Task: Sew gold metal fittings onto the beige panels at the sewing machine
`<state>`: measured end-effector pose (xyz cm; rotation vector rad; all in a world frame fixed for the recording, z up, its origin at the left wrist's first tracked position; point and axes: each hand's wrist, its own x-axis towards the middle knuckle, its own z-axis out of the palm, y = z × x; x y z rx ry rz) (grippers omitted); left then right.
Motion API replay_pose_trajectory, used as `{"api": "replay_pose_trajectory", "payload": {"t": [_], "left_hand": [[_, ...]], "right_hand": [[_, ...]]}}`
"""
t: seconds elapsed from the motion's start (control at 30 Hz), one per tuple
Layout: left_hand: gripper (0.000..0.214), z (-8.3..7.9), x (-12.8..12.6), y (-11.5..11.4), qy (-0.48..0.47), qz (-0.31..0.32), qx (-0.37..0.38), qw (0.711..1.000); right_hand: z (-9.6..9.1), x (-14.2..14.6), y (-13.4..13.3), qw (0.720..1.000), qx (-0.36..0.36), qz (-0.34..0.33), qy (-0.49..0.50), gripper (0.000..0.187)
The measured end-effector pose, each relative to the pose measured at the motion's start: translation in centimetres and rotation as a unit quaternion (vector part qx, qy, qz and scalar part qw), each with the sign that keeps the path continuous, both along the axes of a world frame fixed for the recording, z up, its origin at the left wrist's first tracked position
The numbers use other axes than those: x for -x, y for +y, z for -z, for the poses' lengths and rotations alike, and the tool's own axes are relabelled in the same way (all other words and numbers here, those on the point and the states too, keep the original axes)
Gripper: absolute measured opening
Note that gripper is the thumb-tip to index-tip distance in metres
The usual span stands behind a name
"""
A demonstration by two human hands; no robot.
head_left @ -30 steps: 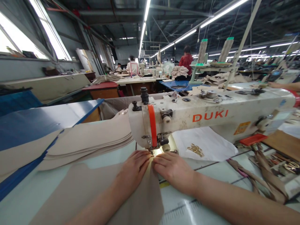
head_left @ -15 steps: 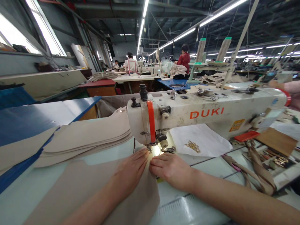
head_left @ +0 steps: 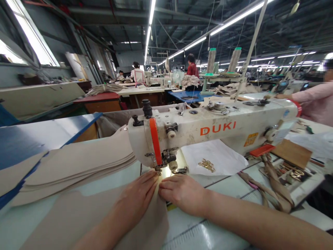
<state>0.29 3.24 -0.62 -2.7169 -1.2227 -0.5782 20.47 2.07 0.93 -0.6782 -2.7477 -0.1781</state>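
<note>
Where your hands lie: both at the needle end of the sewing machine [head_left: 221, 128], palms down, fingertips nearly meeting just in front of the presser foot [head_left: 158, 169]
Left hand: your left hand [head_left: 135, 199] rests flat on the beige fabric piece [head_left: 78, 218], fingers straight and close together, pressing it to the table [head_left: 31, 222]
Right hand: your right hand [head_left: 182, 192] is flat too, fingers together; its fingertips touch the right edge of the fabric, while the palm sits mostly over bare table beside it
Pinch or not: you cannot tell from here whether a fold is nipped between the fingertips; neither hand is curled around anything
Fabric, position: its far tip is under your fingertips at the foot; the rest spreads back under your left forearm towards the near left corner of the table
Long axis: from the foot towards you and leftward; the right edge runs between your hands, almost straight to the near edge
Nearer hand: the left carries most of the cloth; the right only meets its edge
Around: a stack of beige pieces [head_left: 78, 163] lies well left of the foot; a white sheet [head_left: 223, 154] with gold rings [head_left: 206, 165] lies behind your right hand, under the machine's arm; a co-worker's pink sleeve [head_left: 314, 102] shows at far right
</note>
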Motion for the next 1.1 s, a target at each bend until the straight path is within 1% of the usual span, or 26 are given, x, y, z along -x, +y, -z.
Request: {"api": "replay_pose_trajectory", "payload": {"t": [0.17, 0.33, 0.47, 0.67, 0.83, 0.97, 1.03, 1.1], "left_hand": [[0.040, -0.2, -0.2, 0.0, 0.012, 0.000, -0.017, 1.000], [0.042, 0.0, -0.1, 0.3, 0.021, 0.000, -0.048, 0.999], [0.041, 0.0, -0.2, 0.4, 0.022, -0.004, -0.034, 0.999], [0.038, -0.2, -0.4, 0.2, -0.014, -0.021, 0.004, 1.000], [0.039, -0.3, -0.6, 0.1, 0.008, -0.034, 0.004, 0.999], [0.038, -0.6, -0.8, 0.3, 0.003, -0.036, 0.005, 0.999], [0.036, -0.6, -0.7, -0.1, -0.005, -0.040, 0.004, 0.999], [0.034, -0.6, -0.4, -1.0, -0.018, -0.039, 0.005, 0.999]], "right_hand": [[0.0, -0.1, 0.1, 1.000, 0.001, 0.003, 0.000, 0.017], [-0.1, 0.0, 0.2, 1.000, 0.007, 0.005, 0.004, 0.015], [-0.1, 0.1, 0.4, 1.000, 0.007, 0.008, 0.003, 0.014], [-0.1, 0.1, 0.3, 1.000, 0.017, 0.009, 0.004, 0.014], [-0.1, 0.0, 0.2, 0.999, 0.038, 0.014, 0.007, 0.013], [-0.1, -0.1, 0.4, 0.999, 0.046, 0.015, 0.009, 0.012], [0.0, -0.1, 0.3, 0.999, 0.041, 0.009, 0.008, 0.013], [0.2, 0.1, -0.1, 0.999, 0.033, -0.010, 0.011, 0.015]]}}
